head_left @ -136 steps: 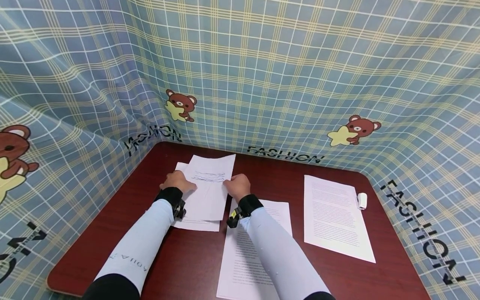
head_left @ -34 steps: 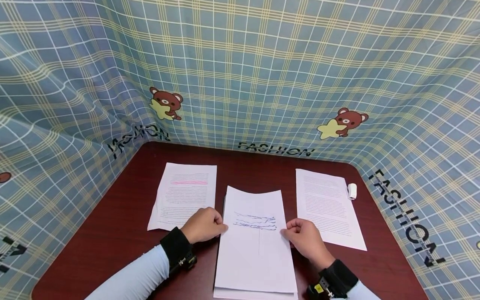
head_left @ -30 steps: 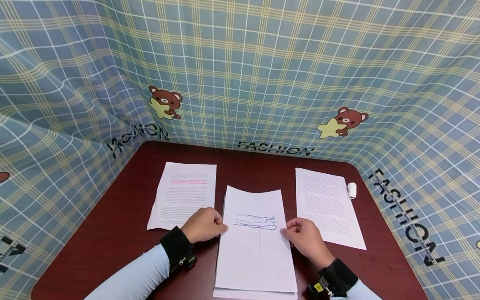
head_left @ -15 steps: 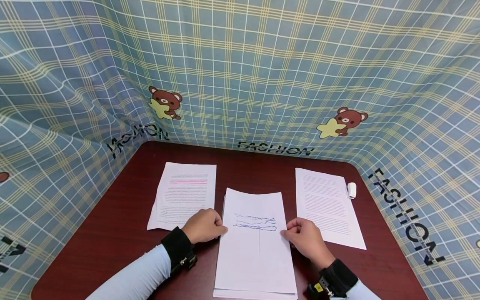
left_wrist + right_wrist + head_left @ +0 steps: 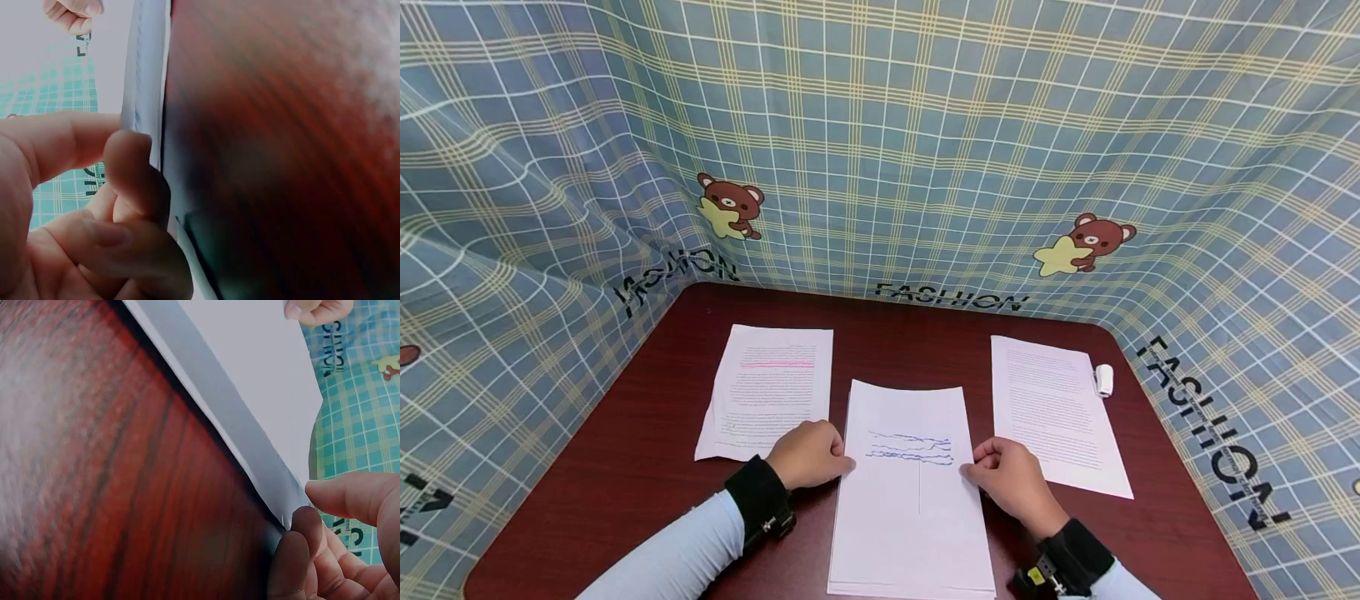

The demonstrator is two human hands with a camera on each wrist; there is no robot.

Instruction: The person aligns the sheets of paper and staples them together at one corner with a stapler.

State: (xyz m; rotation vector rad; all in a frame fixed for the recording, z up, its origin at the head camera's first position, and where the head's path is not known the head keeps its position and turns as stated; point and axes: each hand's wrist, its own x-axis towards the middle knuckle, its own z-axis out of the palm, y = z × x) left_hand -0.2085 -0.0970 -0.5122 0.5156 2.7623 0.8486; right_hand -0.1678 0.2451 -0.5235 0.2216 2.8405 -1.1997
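Observation:
A stack of white sheets (image 5: 912, 517) lies at the near middle of the dark red table (image 5: 625, 475); its top sheet bears blue scribbles (image 5: 910, 447). My left hand (image 5: 829, 457) pinches the stack's left edge between thumb and curled fingers. My right hand (image 5: 987, 471) pinches the right edge the same way. In the left wrist view the left hand (image 5: 122, 187) grips the sheet edge (image 5: 148, 75). The right wrist view shows the right hand (image 5: 306, 544) gripping the paper edge (image 5: 250, 394).
A printed page with a pink highlighted line (image 5: 769, 392) lies to the left of the stack. Another printed page (image 5: 1051, 412) lies to the right, with a small white object (image 5: 1103, 380) beside its far corner. Checked blue cloth walls (image 5: 880, 167) enclose the table on three sides.
Over 4.5 s both hands brought the scribbled sheet from the far left pile to the near middle stack. In the last second its far edge slid slightly nearer and flattened.

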